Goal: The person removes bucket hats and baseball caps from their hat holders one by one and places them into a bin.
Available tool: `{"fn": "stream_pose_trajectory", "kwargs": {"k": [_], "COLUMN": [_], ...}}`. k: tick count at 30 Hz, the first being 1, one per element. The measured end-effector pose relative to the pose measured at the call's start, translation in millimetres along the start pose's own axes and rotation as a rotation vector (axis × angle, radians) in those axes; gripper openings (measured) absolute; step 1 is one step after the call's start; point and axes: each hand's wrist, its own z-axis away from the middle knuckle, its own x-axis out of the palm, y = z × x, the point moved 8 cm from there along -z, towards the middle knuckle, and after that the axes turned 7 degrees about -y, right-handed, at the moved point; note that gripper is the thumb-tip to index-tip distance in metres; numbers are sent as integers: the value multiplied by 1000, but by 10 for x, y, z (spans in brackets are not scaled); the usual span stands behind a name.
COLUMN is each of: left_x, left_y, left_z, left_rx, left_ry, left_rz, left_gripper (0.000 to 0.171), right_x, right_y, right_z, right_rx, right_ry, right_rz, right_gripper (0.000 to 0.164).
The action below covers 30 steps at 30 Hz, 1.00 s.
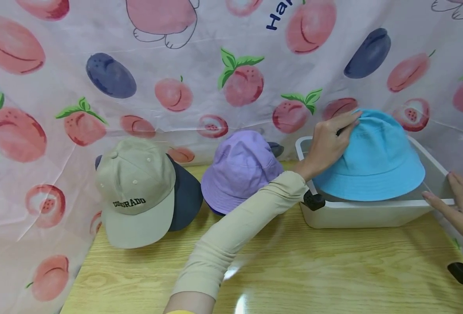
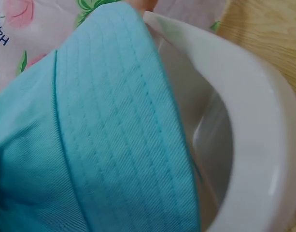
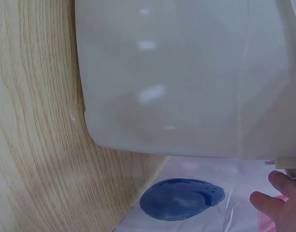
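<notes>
A light blue bucket hat (image 1: 384, 152) is over the white bin (image 1: 369, 216), brim downward and spreading across the bin's opening. My left hand (image 1: 329, 138) pinches the top of its crown from the left. In the left wrist view the hat's stitched brim (image 2: 123, 116) hangs beside the bin's rounded rim (image 2: 268, 125). At the bin's right end is my right hand (image 1: 461, 205), its fingers and thumb extended at the rim. The right wrist view has its fingertips (image 3: 266, 200) just by the rim, next to the bin's smooth outer wall (image 3: 172, 82).
Left of the bin sits a purple bucket hat (image 1: 241, 170) with something dark blue under its brim. Farther left, a beige lettered cap (image 1: 137, 183) overlaps a navy cap (image 1: 186, 196). A peach-printed cloth (image 1: 200, 56) hangs behind the wooden table (image 1: 314, 270).
</notes>
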Motion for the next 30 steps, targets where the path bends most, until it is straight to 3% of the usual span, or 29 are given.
{"fn": "stream_pose_trajectory", "kwargs": {"k": [7, 14, 22, 27, 30], "left_x": [60, 60, 187, 217, 195], "left_y": [-56, -43, -74, -103, -155], "left_z": [61, 96, 97, 115, 128], "left_rx": [-78, -154, -288, -278, -301], "left_ry": [-103, -173, -315, -339, -309], "left_rz": [-57, -24, 36, 4, -63], "left_gripper": [30, 30, 28, 28, 28], "right_x": [-9, 18, -16, -5, -8], "right_y": [-21, 43, -38, -59, -57], "right_z": [6, 1, 49, 53, 49], "right_rx": [-13, -10, -107, -110, -105], "right_ry": [11, 16, 49, 28, 29], "right_rz": [-34, -41, -57, -35, -45], "right_gripper": [85, 87, 81, 78, 78]}}
